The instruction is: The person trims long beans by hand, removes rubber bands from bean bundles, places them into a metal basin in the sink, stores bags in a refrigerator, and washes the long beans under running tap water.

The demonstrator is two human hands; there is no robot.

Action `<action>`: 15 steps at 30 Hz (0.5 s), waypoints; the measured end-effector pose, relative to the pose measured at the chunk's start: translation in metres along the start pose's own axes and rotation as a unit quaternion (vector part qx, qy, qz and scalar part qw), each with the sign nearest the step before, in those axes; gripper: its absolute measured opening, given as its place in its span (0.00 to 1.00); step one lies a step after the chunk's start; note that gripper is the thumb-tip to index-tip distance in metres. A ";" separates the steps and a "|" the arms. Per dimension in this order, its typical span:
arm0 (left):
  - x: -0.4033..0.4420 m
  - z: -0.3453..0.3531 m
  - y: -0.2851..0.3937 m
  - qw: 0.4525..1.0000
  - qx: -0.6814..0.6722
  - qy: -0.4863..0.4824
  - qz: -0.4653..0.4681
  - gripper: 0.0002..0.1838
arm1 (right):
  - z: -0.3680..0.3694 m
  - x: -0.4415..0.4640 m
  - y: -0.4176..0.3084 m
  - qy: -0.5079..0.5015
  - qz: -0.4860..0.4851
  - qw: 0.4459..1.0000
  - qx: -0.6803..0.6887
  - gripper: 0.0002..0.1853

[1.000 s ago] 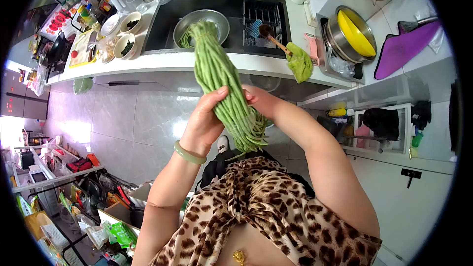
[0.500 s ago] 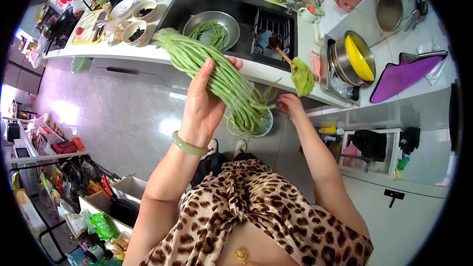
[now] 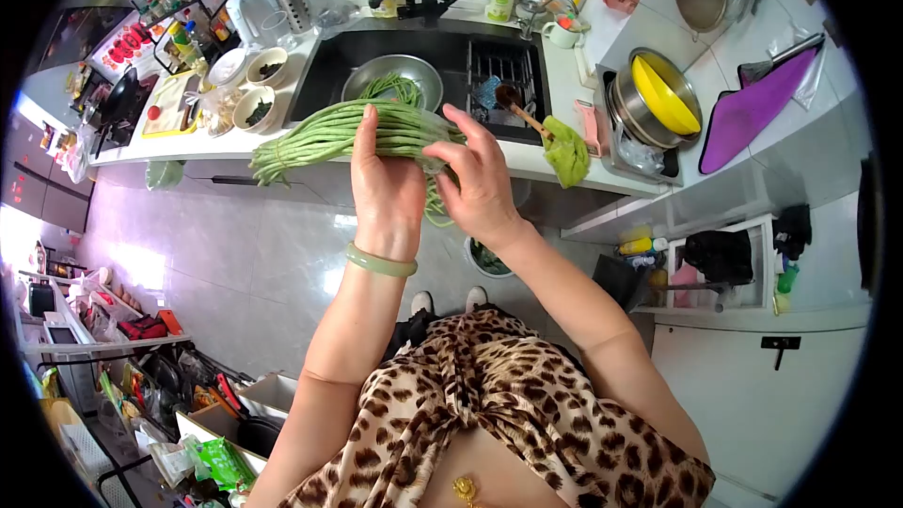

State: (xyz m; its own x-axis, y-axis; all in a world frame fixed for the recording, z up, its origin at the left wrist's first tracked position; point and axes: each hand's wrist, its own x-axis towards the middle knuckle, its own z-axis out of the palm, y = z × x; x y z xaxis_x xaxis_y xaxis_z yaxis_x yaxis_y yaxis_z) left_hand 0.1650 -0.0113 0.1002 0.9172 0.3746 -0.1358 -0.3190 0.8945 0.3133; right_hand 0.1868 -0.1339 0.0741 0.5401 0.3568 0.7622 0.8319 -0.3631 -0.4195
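Fingers of the left hand (image 3: 388,193) out of sight behind the bean bundle (image 3: 315,136) (steel bowl (image 3: 390,65) partly, too)

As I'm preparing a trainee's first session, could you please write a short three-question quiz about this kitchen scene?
1. Multiple choice: what does the left hand hold?
(a) a kettle
(b) a bundle of long green beans
(c) a plate
2. True or false: the black tap stands between the person and the sink.
3. Fill in: the pale green bangle is on the person's ____ wrist.

Key:
1. b
2. False; it stands behind the sink.
3. left
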 end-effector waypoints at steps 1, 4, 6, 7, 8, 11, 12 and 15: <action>-0.002 0.000 0.007 1.000 0.001 0.001 0.014 0.14 | 0.004 0.004 -0.004 -0.001 -0.008 1.000 0.012 0.19; -0.005 -0.008 0.014 1.000 0.015 -0.011 -0.018 0.18 | -0.008 0.008 -0.009 -0.021 0.023 0.993 0.113 0.10; -0.006 -0.017 0.018 0.999 0.027 -0.016 -0.020 0.18 | -0.017 0.009 -0.009 -0.033 0.068 0.979 0.191 0.08; -0.006 -0.022 0.021 0.999 0.040 -0.020 -0.023 0.19 | -0.019 0.009 -0.009 -0.046 0.113 0.956 0.266 0.07; -0.004 -0.025 0.021 0.999 0.028 -0.019 -0.032 0.20 | -0.019 0.008 -0.006 -0.050 0.082 0.964 0.246 0.05; -0.005 -0.040 0.028 0.999 0.014 0.014 -0.045 0.19 | -0.039 0.011 -0.001 0.006 0.242 0.809 0.536 0.08; -0.006 -0.045 0.031 0.998 -0.002 0.035 -0.050 0.19 | -0.051 0.016 0.004 0.054 0.239 0.815 0.525 0.07; -0.004 -0.072 0.042 0.998 0.010 0.034 -0.054 0.15 | -0.103 0.030 0.026 0.198 0.242 0.844 0.435 0.07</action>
State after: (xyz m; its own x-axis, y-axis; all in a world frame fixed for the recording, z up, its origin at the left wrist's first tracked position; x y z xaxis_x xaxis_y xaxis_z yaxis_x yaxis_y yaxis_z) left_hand 0.1303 0.0425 0.0467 0.9275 0.2920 -0.2335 -0.2130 0.9260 0.3118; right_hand 0.2112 -0.2215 0.1367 0.9025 -0.0305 0.4295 0.3965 0.4478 -0.8014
